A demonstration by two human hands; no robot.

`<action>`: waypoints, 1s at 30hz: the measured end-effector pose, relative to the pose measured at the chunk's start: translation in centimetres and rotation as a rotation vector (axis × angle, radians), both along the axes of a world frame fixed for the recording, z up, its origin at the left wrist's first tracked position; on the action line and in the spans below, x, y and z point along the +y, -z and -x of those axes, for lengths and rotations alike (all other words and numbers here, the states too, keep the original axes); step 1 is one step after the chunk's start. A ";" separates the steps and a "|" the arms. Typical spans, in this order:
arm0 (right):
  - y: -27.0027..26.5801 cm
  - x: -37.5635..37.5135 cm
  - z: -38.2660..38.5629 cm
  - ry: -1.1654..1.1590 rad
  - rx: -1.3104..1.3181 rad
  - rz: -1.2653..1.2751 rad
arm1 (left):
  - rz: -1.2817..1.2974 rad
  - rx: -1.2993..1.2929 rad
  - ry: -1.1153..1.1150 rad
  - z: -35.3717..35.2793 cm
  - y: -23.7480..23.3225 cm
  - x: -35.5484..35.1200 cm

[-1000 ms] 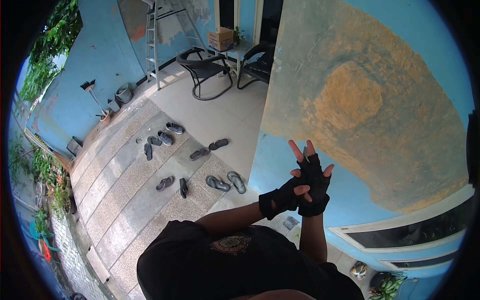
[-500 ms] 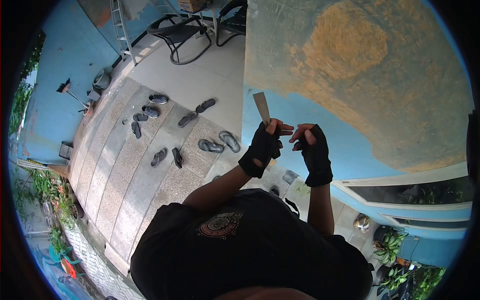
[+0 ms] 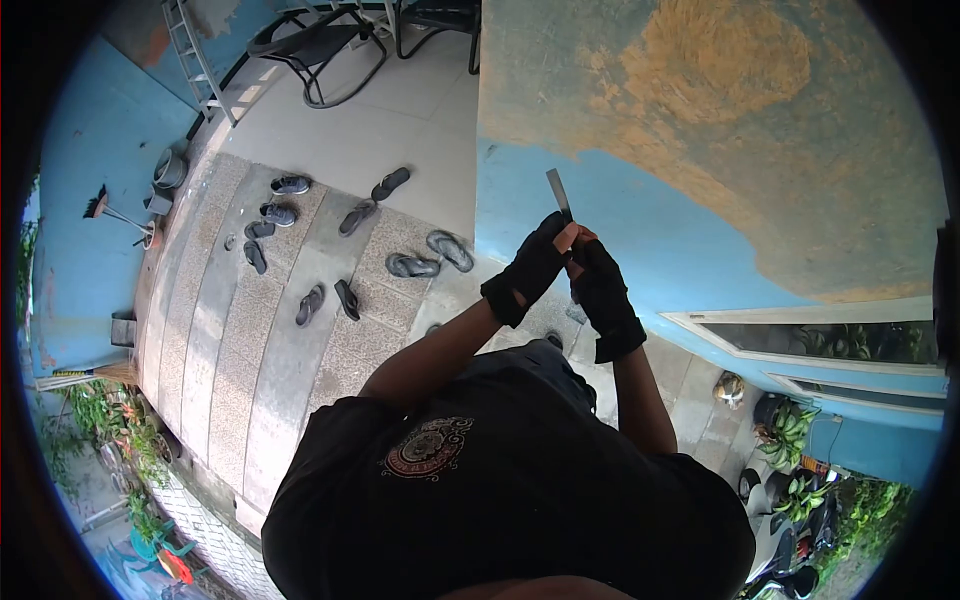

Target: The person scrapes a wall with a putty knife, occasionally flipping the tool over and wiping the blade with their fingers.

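My left hand (image 3: 535, 262), in a black fingerless glove, is closed around the lower end of a flat metal scraper (image 3: 559, 194), whose blade points up and away from me. My right hand (image 3: 602, 290), gloved the same way, meets it at the scraper's lower end with its fingers bent together. What the right fingers pinch, if anything, is hidden. Beyond both hands stands a light blue wall (image 3: 640, 215) with a large bare patch (image 3: 715, 60) of grey and ochre.
Several sandals and shoes (image 3: 411, 265) lie on the striped paving to the left. Black chairs (image 3: 320, 45) and a ladder (image 3: 190, 60) stand at the upper left. A window frame (image 3: 800, 350) and potted plants (image 3: 790, 430) are at the right.
My right hand has moved left and closed in against my left hand. The scraper has shifted right and turned more edge-on. The view has tilted slightly.
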State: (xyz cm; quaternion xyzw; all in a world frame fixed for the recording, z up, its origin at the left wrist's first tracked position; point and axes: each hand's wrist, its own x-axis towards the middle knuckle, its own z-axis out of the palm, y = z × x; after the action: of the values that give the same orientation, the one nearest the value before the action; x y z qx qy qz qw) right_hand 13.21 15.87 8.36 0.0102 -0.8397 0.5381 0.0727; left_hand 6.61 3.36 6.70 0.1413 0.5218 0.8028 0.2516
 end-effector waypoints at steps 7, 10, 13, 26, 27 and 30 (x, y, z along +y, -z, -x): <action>-1.2 3.0 0.9 -0.052 -0.514 0.954 | -0.383 -0.311 0.140 2.9 3.6 3.6; -0.6 6.7 2.8 -0.115 -0.618 1.180 | -0.390 -0.393 0.182 3.6 4.6 6.6; 0.0 9.8 4.3 -0.205 -0.716 1.080 | -0.591 -0.479 0.000 3.8 5.9 10.6; -0.1 10.6 7.2 -0.169 -0.665 0.443 | -0.901 -0.506 -0.260 6.2 6.8 13.6; 0.4 10.8 7.2 -0.177 -0.673 0.434 | -0.908 -0.507 -0.271 6.3 6.5 13.7; 1.5 10.8 7.4 -0.147 -0.567 0.365 | -0.881 -0.517 -0.284 6.6 6.4 13.8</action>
State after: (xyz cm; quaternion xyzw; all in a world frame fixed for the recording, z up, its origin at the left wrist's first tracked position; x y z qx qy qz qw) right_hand 5.86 26.71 6.86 -0.0923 -0.7135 0.6645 -0.2019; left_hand 0.06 17.19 0.32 -0.0408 0.0701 0.9808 0.1776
